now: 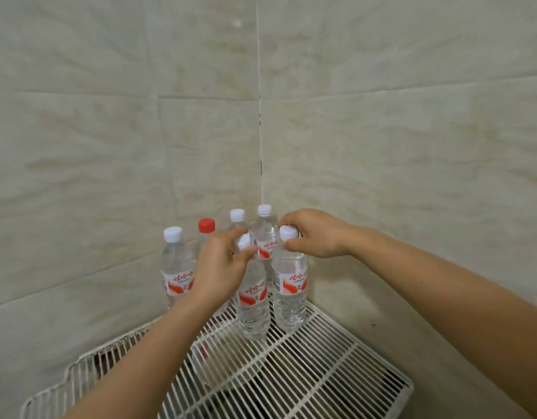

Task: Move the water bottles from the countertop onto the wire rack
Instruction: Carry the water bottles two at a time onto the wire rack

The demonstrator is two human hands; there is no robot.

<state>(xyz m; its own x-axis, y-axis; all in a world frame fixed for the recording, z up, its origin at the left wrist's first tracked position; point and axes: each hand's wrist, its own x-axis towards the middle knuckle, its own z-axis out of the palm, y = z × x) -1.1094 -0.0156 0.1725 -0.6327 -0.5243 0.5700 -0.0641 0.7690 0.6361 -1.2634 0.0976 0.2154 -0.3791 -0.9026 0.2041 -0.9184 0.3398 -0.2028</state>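
You are looking at a soft, even, slightly dim scene with a greenish-beige cast and no hard glare on the tiled wall (110, 131). Shadows are faint, only a weak one falling right of the water bottles (288, 282). The wide lens bows the tile joints toward the edges, and the whole frame is slightly soft, your forearms (442, 291) especially.

I see a tiled domestic corner: beige marbled ceramic wall tiles (110, 146) behind a white wire rack (321, 364).
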